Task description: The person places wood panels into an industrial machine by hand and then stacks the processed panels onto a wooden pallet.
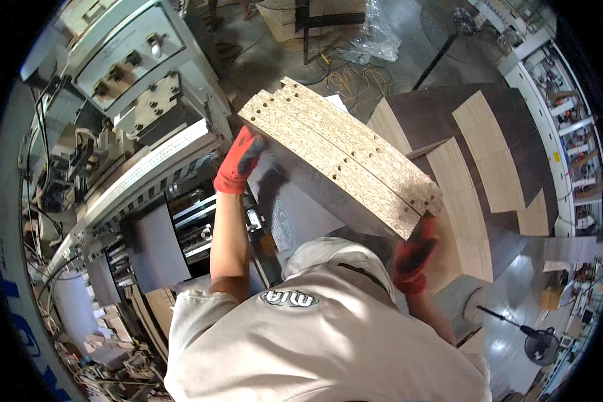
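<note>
Two thick particleboard panels [342, 157] are held side by side between my hands, slanting from upper left to lower right. Their speckled raw edges face up, with several dark drilled holes near both ends and the middle. In a red glove with dark grip patches, my left hand [239, 161] is closed on the far left end. My right hand [417, 258], gloved in red and black, grips the near right end; it is slightly blurred and its fingertips are partly hidden by the panels. Wood-grain panels [459, 208] lie just right of my right hand.
At the left stands a machine with a knobbed control panel [127, 57] and a long metal rail [141, 167]. More wood-grain panels [492, 154] lie on a dark surface [422, 110] at the right. Beyond are clear plastic wrap [378, 37], floor cables [355, 84] and a standing fan [541, 345].
</note>
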Available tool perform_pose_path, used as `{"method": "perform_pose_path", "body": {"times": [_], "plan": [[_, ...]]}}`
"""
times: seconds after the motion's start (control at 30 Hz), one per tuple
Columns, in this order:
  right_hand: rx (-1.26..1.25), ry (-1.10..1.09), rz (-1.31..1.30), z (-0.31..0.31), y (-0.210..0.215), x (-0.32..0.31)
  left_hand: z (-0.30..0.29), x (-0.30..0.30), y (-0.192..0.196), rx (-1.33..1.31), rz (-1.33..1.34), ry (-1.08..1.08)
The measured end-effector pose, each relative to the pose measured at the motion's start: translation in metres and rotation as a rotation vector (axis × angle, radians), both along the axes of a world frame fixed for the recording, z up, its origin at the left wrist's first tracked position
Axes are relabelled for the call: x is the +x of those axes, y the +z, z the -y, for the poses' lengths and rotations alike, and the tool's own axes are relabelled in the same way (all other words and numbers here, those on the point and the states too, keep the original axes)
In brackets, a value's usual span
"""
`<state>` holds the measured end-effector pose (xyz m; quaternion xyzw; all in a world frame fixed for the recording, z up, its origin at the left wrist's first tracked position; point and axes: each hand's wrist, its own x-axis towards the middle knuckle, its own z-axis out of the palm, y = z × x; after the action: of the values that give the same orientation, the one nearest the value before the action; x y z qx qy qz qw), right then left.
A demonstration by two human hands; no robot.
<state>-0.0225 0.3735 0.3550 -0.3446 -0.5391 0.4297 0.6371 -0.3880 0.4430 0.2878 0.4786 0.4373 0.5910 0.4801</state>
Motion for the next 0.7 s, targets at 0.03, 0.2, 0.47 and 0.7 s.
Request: {"method": "perform_pose_path", "body": {"times": [0.03,0.2,0.47,0.7], "plan": [[0.014,-0.119,-0.003,0.008,-0.022,-0.004,0.001,-0.001,-0.010,0.075,-0.042,-0.023],[0.553,-0.671,0.923,0.016,-0.077,-0.013,0.014,0.023,0.001,0.109,0.076,-0.018],[0.573,-0.649,0.907,0.029,-0.121,0.003,0.014,0.016,-0.016,0.075,-0.274,0.107],[0.618,-0.383,1.248,0.044,-0.124,0.010,0.015,0.025,-0.010,0.191,-0.216,0.101]]}}
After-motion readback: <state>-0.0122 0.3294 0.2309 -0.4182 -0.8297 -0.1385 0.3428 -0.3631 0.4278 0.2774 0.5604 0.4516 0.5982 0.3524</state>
